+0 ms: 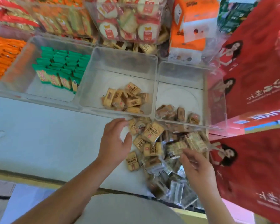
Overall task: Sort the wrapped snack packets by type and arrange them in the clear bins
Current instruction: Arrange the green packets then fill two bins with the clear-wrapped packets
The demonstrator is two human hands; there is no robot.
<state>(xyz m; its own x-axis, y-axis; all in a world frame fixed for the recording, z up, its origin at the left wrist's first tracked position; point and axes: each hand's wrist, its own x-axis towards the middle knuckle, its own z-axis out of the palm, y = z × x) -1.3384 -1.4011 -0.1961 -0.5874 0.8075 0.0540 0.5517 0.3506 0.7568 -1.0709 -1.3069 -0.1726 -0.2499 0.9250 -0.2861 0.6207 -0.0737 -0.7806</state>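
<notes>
Tan packets [152, 132] lie beside the left grip [115, 143], spread and empty; right grip [197, 168] touches them, hold unclear.

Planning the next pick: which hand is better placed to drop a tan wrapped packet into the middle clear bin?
Left, probably. The left hand is open beside the loose tan wrapped packets, right at the middle clear bin holding that type. The right hand is lower, among pale packets.

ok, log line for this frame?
left hand open beside pile | right hand on pile, grip unclear | middle bin: tan packets | right bin: brown packets
</notes>
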